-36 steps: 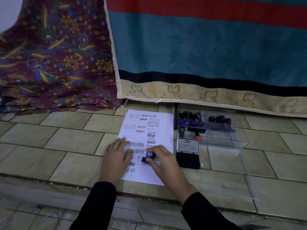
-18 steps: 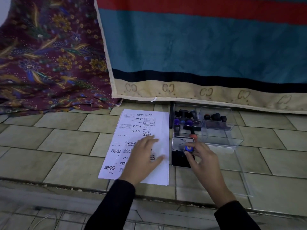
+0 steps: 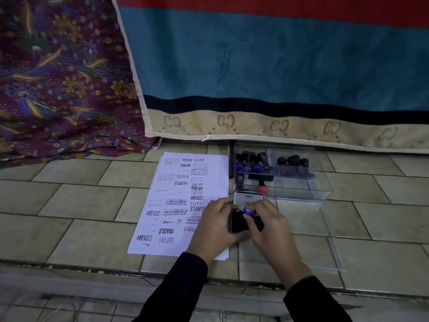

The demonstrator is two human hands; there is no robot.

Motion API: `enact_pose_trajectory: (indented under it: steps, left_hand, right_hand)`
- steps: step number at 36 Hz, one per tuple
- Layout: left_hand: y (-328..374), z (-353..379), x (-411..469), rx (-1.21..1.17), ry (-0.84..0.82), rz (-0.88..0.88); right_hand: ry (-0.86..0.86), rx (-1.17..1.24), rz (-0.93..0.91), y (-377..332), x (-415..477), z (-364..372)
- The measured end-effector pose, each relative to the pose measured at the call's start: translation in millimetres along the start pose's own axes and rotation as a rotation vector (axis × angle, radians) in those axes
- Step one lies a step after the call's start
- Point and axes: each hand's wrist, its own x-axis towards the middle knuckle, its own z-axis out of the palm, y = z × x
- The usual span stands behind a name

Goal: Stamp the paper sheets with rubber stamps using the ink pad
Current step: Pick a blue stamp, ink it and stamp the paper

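Note:
A stack of white paper sheets (image 3: 178, 201), covered with black stamp prints, lies on the tiled floor. To its right sits the open ink pad (image 3: 239, 223) with its lid (image 3: 248, 198) raised. My right hand (image 3: 267, 226) pinches a blue-topped rubber stamp (image 3: 248, 212) and holds it down on the pad. My left hand (image 3: 214, 225) grips the pad's left edge, with its heel over the paper's right side.
A clear plastic box (image 3: 299, 182) behind the pad holds several more stamps. Its clear lid (image 3: 334, 247) lies flat on the floor to the right. A striped blanket (image 3: 278, 66) and a floral cloth (image 3: 58, 77) hang at the back.
My right hand lifted the stamp off the paper and moved it right onto the ink pad. My left hand slid right across the sheet to the pad's edge.

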Motion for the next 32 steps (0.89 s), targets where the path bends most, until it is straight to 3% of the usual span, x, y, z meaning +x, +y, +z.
enact_pose_trajectory:
  steps: [12,19,24,32]
  left_hand:
    - [4,-7,-2,-0.006,-0.009,0.006]
    - [-19,-52,-14,-0.053,0.151,-0.090]
    - [-69,-81,-27,0.094,0.225,-0.167]
    - [-100,-79,-39,0.316,0.184,-0.247]
  right_hand:
    - [-0.025,0.048,0.064,-1,5,-3]
    - [0.066,0.191,0.096,-15,4,-2]
    - [-0.037,0.297,0.093,-39,1,20]
    - [-0.197,0.284,0.005,-69,7,54]
